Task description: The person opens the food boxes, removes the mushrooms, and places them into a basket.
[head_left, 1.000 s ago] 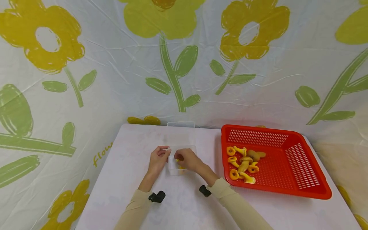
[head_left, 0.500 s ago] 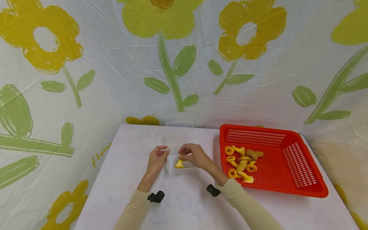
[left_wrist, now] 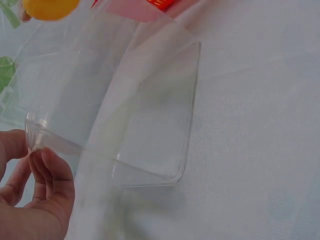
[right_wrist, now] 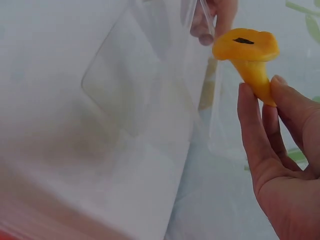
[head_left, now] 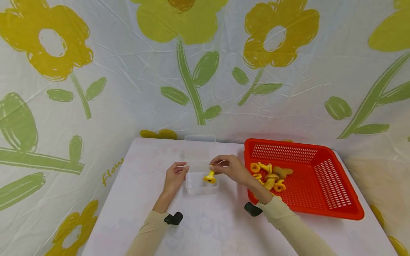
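Note:
My right hand (head_left: 231, 170) pinches a yellow toy-like mushroom (head_left: 210, 177) by its stem, cap downward in the head view, above the right side of a clear plastic box (head_left: 202, 191). In the right wrist view the mushroom (right_wrist: 245, 46) shows a dark mark on its cap, with thumb and fingertips (right_wrist: 248, 95) on the stem. At the box's left side my left hand (head_left: 174, 177) grips the rim. The left wrist view shows that hand (left_wrist: 42, 185) with thumb and fingers on either side of the box corner (left_wrist: 37, 130). No mushroom shows inside the box.
A red perforated basket (head_left: 333, 209) stands to the right, with several yellow mushrooms (head_left: 279, 186) and brownish ones (head_left: 271, 180) in its left part. The box's clear lid (head_left: 200, 138) stands open at the back. A flower-printed cloth (head_left: 205, 85) hangs behind the white table (head_left: 153, 153).
My right hand has drawn the yellow mushroom up out of the box and moved right with it, toward the basket. My left hand has stayed at the box's rim.

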A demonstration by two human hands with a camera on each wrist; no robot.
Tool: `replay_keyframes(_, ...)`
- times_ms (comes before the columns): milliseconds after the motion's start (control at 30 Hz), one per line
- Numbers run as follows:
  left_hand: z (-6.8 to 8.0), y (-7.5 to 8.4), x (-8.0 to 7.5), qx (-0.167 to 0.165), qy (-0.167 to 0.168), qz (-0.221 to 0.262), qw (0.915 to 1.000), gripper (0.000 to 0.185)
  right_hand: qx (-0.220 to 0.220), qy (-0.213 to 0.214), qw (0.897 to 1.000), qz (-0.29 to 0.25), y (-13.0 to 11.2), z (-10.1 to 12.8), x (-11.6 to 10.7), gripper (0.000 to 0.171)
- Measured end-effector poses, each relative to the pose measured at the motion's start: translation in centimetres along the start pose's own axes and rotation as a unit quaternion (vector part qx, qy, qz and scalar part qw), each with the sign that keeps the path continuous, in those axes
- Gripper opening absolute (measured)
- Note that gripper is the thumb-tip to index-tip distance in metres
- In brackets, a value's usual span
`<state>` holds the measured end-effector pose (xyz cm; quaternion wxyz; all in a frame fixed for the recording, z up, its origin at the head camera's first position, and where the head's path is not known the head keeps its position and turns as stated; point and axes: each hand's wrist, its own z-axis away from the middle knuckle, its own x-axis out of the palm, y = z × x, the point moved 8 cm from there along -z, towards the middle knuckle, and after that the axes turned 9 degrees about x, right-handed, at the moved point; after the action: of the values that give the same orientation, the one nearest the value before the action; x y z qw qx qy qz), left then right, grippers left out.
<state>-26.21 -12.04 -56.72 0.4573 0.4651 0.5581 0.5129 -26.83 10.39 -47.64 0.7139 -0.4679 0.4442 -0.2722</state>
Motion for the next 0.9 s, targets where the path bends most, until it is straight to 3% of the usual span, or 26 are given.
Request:
replay_keyframes(500,0.3,0.3,-0.1,-0.008,-0.002,-0.017,0.9998,0.031,-0.007,0.016,1.0,-0.023,0.5,2.5,-5.7,0.024)
replay_keyframes(733,0.4,1.4,0.0,-0.02,-0.017,-0.019,0.9995,0.033,0.006,0.033,0.999,0.003,1.2,4.1,-8.5,0.028)
replay_keyframes(900,0.3,0.9,0.0,-0.014,-0.015,-0.017,0.9996,0.034,0.015,0.042,0.999,0.025,1.7,5.2,-10.2,0.03)
